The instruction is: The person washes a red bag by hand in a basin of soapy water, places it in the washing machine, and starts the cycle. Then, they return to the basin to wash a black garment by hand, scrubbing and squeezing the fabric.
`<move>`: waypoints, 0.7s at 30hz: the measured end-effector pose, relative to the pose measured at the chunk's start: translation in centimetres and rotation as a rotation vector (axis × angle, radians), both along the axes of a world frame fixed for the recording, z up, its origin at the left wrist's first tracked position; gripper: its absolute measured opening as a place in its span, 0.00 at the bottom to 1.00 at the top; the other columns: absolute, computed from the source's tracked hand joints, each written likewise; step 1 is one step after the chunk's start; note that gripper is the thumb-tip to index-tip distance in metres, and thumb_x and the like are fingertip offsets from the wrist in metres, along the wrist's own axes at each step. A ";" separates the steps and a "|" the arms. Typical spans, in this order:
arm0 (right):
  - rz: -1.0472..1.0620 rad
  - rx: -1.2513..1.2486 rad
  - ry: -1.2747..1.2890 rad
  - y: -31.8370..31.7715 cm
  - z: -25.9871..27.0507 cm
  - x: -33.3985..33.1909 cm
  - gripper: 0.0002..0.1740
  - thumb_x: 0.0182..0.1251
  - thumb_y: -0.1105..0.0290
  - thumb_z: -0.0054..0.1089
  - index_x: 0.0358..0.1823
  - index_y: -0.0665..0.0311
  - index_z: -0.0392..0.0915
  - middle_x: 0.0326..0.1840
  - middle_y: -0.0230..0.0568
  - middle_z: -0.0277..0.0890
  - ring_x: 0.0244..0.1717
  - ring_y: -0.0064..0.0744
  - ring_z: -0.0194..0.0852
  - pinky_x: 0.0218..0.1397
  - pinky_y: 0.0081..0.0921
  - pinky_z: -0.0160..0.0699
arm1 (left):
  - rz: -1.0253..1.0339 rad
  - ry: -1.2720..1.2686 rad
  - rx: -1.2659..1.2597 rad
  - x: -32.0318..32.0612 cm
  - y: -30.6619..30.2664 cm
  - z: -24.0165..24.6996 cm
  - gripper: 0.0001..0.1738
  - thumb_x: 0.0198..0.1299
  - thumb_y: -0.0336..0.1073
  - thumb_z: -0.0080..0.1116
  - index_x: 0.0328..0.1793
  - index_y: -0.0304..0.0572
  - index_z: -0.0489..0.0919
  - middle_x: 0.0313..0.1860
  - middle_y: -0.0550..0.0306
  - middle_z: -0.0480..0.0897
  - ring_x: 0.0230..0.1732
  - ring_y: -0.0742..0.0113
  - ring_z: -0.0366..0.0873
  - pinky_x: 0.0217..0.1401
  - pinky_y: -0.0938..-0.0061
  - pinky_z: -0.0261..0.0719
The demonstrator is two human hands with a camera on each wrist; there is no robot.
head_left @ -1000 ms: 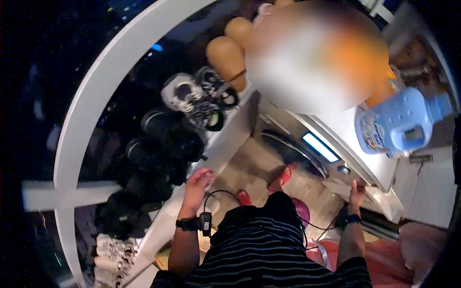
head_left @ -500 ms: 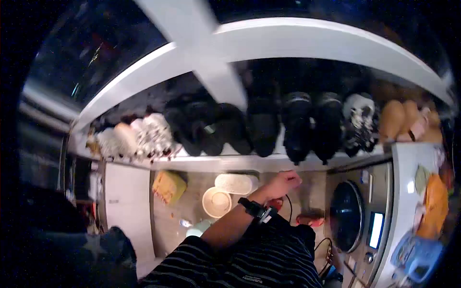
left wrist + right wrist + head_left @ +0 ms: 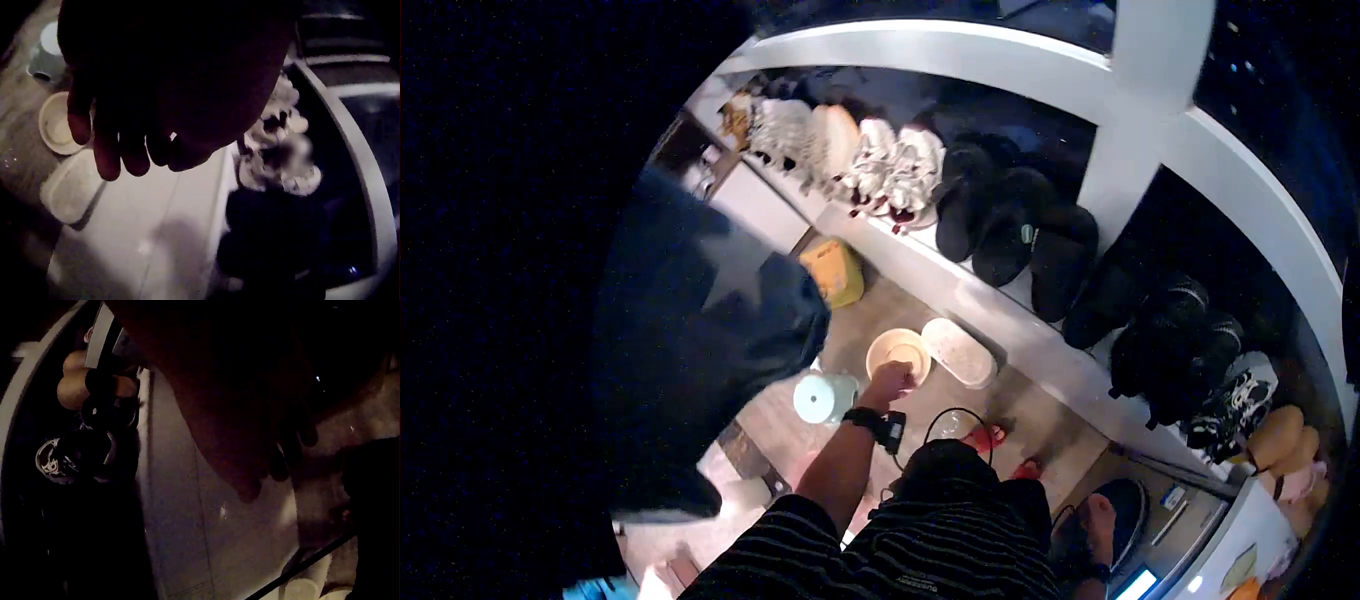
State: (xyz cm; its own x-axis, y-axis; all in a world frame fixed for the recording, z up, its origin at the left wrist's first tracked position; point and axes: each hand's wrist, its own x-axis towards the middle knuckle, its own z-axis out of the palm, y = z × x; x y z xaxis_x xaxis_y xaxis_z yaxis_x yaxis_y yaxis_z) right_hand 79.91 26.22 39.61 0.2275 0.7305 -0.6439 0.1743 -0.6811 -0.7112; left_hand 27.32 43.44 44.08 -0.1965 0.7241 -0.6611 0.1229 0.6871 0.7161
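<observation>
Your left hand (image 3: 891,383) hangs relaxed and empty, a round cream basin (image 3: 874,350) below it; your right hand (image 3: 1100,522), also empty, is near the round dark appliance door (image 3: 1128,505), so no handling appears underway.

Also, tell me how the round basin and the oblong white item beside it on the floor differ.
The basin is round; the oblong item is stretched, with rounded ends. The basin looks creamy yellow, the oblong item whiter. Both are pale and sit on the floor.
</observation>
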 end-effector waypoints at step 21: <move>1.123 -0.003 -0.197 8.5 -5.5 10.8 0.17 0.67 0.54 0.56 0.41 0.63 0.78 0.31 0.39 0.79 0.34 0.32 0.77 0.36 0.32 0.76 | 1.506 -0.100 -0.058 6.5 -53.1 -6.7 0.14 0.61 0.37 0.52 0.48 0.35 0.73 0.36 0.52 0.76 0.34 0.55 0.78 0.40 0.61 0.83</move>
State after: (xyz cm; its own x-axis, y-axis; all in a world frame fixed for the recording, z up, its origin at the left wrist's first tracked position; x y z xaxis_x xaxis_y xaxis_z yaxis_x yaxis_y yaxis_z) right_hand 90.68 34.69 34.11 -0.4563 0.5836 -0.6717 0.7951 -0.0715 -0.6023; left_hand 33.82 -9.62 37.37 -0.6636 -0.1336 -0.7361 -0.7477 0.1494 0.6470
